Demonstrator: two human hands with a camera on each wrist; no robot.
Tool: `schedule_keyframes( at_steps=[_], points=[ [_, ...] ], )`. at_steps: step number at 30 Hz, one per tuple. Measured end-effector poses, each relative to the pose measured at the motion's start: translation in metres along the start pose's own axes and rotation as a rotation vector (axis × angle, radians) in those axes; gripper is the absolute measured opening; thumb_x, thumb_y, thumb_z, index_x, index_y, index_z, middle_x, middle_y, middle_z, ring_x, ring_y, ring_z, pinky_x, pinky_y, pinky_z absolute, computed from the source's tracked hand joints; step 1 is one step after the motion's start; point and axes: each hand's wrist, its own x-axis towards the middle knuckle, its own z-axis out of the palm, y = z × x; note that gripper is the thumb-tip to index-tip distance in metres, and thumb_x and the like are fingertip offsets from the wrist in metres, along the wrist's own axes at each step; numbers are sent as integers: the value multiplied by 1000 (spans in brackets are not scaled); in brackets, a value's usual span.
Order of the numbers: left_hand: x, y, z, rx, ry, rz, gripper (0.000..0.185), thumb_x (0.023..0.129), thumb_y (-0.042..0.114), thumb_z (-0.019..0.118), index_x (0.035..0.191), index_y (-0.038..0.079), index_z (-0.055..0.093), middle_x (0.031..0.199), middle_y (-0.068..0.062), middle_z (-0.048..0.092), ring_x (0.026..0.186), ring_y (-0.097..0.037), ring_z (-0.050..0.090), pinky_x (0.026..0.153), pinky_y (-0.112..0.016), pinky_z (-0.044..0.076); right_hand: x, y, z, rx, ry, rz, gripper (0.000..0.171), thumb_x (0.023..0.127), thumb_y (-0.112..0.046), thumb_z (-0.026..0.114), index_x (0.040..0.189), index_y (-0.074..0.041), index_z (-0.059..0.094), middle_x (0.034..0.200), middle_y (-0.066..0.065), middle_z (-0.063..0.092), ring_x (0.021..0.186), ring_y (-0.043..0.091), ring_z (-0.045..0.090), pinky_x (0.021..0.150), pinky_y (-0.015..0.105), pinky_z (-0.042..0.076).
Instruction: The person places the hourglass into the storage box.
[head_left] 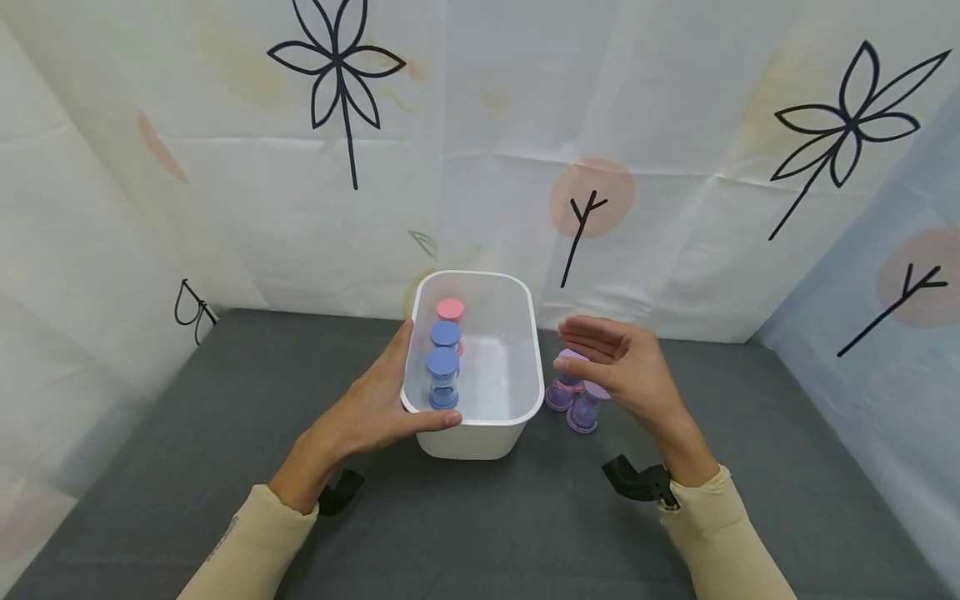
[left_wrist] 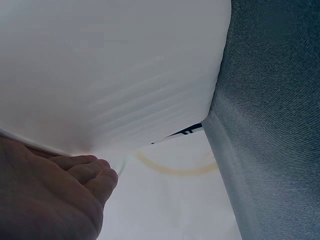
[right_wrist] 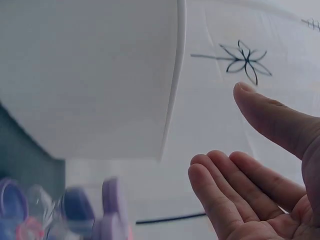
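A white plastic bin (head_left: 472, 442) stands on the table. My left hand (head_left: 375, 408) holds its near left corner, thumb along the front rim and fingers against the outer left wall. Inside, along the left wall, are two blue-capped sand timers (head_left: 442, 363) and a pink-capped sand timer (head_left: 450, 309) behind them. My right hand (head_left: 630, 367) hovers right of the bin with fingers extended and thumb apart, nothing between them. Below it, purple-capped sand timers (head_left: 582, 415) stand close together, partly hidden by the hand. The right wrist view catches their blurred caps (right_wrist: 114, 200) at lower left.
A dark grey cloth (head_left: 480, 533) covers the table. Pale fabric with printed flowers (head_left: 480, 208) hangs behind and along both sides. Black wrist straps (head_left: 637, 481) sit at both sleeve cuffs.
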Motion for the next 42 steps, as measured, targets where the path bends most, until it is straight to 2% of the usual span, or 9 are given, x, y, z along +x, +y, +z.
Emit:
schedule_keyframes(
  at_steps=[5, 11, 15, 18, 21, 27, 32, 42],
  points=[
    [0, 8, -1, -26, -1, -2, 120, 74, 45, 90, 160, 41, 7, 152, -4, 36, 128, -23, 49, 102, -56, 43, -11, 12, -20, -43, 52, 17, 60, 82, 3, 82, 136, 12, 56, 124, 10, 70, 113, 19, 69, 91, 29, 53],
    [-4, 35, -7, -72, -14, -9, 115, 76, 29, 90, 161, 27, 12, 150, -7, 37, 128, -34, 48, 103, -62, 40, -18, 31, -36, -71, 36, 62, 59, 85, 0, 80, 136, 13, 54, 130, 24, 64, 116, 22, 67, 91, 27, 53],
    [-5, 40, -9, -59, -23, -16, 113, 78, 26, 88, 161, 23, 12, 149, -5, 38, 128, -33, 49, 103, -60, 41, -18, 39, -44, -92, 7, 96, 58, 85, -2, 81, 135, 12, 56, 131, 27, 62, 116, 23, 67, 91, 27, 53],
    [-4, 35, -8, -66, -19, -20, 115, 77, 28, 89, 161, 26, 12, 149, -8, 38, 127, -33, 50, 102, -60, 42, -18, 43, -48, -111, -32, 120, 58, 85, -3, 82, 135, 11, 57, 132, 27, 62, 115, 21, 67, 90, 27, 53],
    [-3, 23, -4, -63, -8, -22, 118, 75, 35, 91, 161, 32, 10, 151, -8, 37, 128, -31, 49, 101, -60, 43, -19, 45, -53, -139, -74, 129, 58, 84, -4, 83, 134, 10, 58, 133, 26, 62, 114, 16, 68, 90, 27, 54],
    [-2, 1, 1, 5, -1, -31, 120, 73, 51, 89, 159, 41, 6, 152, -1, 36, 127, -18, 48, 100, -54, 45, -19, 52, -60, -162, -159, 132, 57, 81, -3, 84, 132, 8, 61, 131, 25, 62, 112, 14, 68, 89, 27, 54],
    [-2, -1, 0, 27, 2, -31, 120, 73, 56, 87, 160, 40, 5, 152, 0, 36, 128, -16, 48, 101, -53, 44, -18, 58, -61, -156, -195, 148, 58, 80, -2, 85, 132, 8, 61, 127, 25, 64, 108, 15, 69, 87, 28, 55],
    [-2, 0, 0, 27, 0, -41, 120, 73, 55, 87, 160, 40, 5, 151, 0, 36, 127, -16, 48, 101, -52, 44, -16, 62, -61, -166, -211, 152, 59, 79, -2, 86, 131, 10, 61, 122, 24, 67, 103, 16, 71, 83, 29, 57]
  ],
)
